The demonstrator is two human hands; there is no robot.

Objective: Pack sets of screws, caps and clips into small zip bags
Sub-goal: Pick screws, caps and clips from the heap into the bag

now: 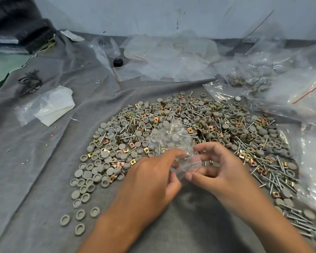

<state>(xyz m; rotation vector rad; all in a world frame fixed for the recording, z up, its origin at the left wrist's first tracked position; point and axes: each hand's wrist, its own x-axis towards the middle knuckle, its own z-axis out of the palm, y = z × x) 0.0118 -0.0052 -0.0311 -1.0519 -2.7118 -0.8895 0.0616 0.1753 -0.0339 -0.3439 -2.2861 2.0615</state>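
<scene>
Two bare arms are reaching up from the bottom of the frame. Left hand (150, 172) and right hand (219, 168) are meeting near the middle, and both are pinching a small clear zip bag (173, 143) between thumb and fingertips. The fingers of both hands are curling around the bag's lower end, where a thin red line is showing. The bag is sticking up and away from the hands, over the big pile. Some caps and screws are sitting inside it, but I cannot tell how many.

Under and behind the hands, a big pile is spreading over the gray cloth (35, 161). Round gray caps (102, 156) are lying mostly on the left side of the pile. Long silver screws (274, 172) are lying mostly on the right side. Little gold clips (156, 119) are mixing in all through it.

Clear plastic bags (290, 84) are piling up at the upper right of the frame. A white paper (53, 108) is lying at the left. A bunch of dark thin pieces (30, 83) is sitting at the upper left.
</scene>
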